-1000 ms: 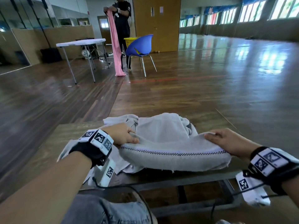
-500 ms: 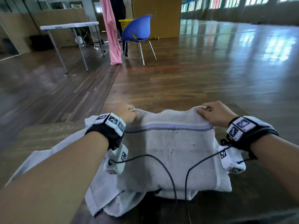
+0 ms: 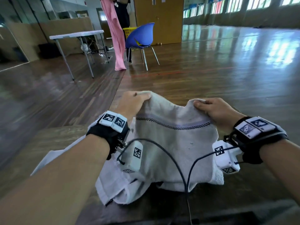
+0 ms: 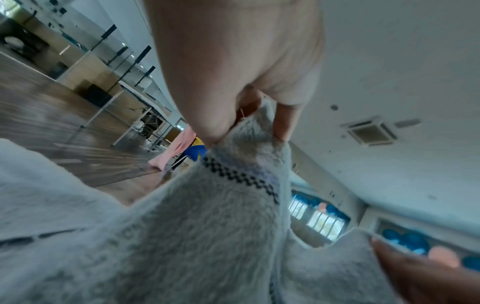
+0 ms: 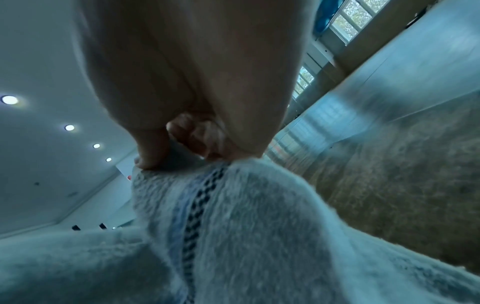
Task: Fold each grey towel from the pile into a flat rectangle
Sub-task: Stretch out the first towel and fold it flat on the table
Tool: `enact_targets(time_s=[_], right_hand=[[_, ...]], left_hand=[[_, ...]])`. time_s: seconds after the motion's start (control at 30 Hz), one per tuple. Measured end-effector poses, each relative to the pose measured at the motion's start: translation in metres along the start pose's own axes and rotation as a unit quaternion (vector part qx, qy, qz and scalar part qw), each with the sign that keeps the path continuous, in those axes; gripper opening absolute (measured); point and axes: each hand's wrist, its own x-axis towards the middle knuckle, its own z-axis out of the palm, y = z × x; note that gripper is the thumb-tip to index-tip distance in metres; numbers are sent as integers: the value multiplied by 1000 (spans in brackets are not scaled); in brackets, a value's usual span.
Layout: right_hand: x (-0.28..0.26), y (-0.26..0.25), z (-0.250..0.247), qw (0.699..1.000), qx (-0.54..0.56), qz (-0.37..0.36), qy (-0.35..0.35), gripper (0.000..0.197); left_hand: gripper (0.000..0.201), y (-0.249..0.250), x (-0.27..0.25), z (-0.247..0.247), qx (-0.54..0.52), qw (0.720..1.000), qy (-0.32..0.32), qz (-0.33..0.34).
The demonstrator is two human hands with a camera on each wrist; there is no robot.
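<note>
The left hand pinches one far corner of a thick grey terry towel with a dark checked stripe, thumb and fingers closed on the cloth. The right hand pinches the other far corner the same way, its fingers curled over the edge. Between the two grips the towel's top edge sags in a shallow dip, and the corners are lifted while the rest drapes down toward the person, its lower part lying on the surface. A thinner pale grey towel, crumpled, lies under it and spreads out to the left. Both rest on a dull brown wooden surface. Each wrist carries a black strap with white marker blocks, and thin dark cables trail across the towel.

Beyond lies a large hall with a glossy dark wood plank floor that reflects a row of windows on the right wall. At the far side stand a white folding table, a blue plastic chair with metal legs and yellow-brown double doors. A person in dark clothes holds up a long pink cloth near the chair.
</note>
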Motion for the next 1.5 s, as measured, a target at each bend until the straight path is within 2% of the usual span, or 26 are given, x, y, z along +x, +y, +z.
enact_targets(time_s=[0.07,0.13,0.17,0.23,0.3,0.37,0.4,0.43,0.5,0.53,0.63,0.77,0.87,0.93,1.0,1.03,1.1,1.17,1.3,1.43,1.5], right_hand=[[-23,-15,-3,997,68,12,-42,21],[-48,-21,-8,993,75,32,-80,24],[-60,-20,-10,994,39,40,-96,21],[-83,-12,-15,983,-122,28,-136,19],[-102,2,-14,944,-285,6,-167,32],[-118,16,-9,935,-319,-3,-154,42],[-122,24,-8,941,-313,-12,-130,40],[-124,30,-8,947,-304,-25,-102,34],[-127,40,-7,957,-282,-49,-55,19],[-128,42,-8,960,-272,-60,-38,16],[-126,46,-12,968,-236,-81,-12,12],[-120,46,-15,976,-198,-87,-22,9],[-113,44,-11,980,-171,-100,-20,8],[-111,43,-9,980,-160,-113,-22,8],[-109,41,-9,980,-150,-125,-29,7],[-109,40,-8,982,-140,-126,-31,6],[-109,37,-8,985,-115,-125,-28,9],[-108,36,-9,987,-98,-127,-23,11],[-105,33,-14,989,-88,-119,-26,9],[-104,32,-19,986,-112,-121,-13,15],[-105,31,-19,986,-100,-132,4,16]], left_hand=[[19,22,-22,-9,-112,990,-86,-22],[13,28,-49,-20,-151,966,-205,-44],[11,26,-64,-24,-133,953,-264,-66],[11,11,-92,-30,-27,920,-372,-119],[10,-11,-110,-30,149,885,-412,-156],[15,-32,-117,-25,312,855,-389,-141],[17,-39,-116,-21,347,860,-357,-114],[16,-44,-115,-17,344,883,-309,-81],[14,-44,-111,-7,268,941,-199,-48],[15,-41,-109,-1,234,957,-166,-40],[20,-33,-100,23,200,969,-141,-27],[40,-31,-84,62,294,948,-121,-11],[66,-37,-73,84,309,946,-81,-46],[73,-36,-68,92,288,953,-36,-92],[68,-32,-65,95,258,956,9,-137],[59,-30,-62,95,244,958,18,-148],[31,-26,-57,91,200,969,7,-145],[20,-23,-57,90,167,981,-8,-102],[18,-15,-71,91,147,989,-23,23],[22,-9,-81,93,111,985,-133,19],[30,-7,-88,96,111,978,-173,34]])
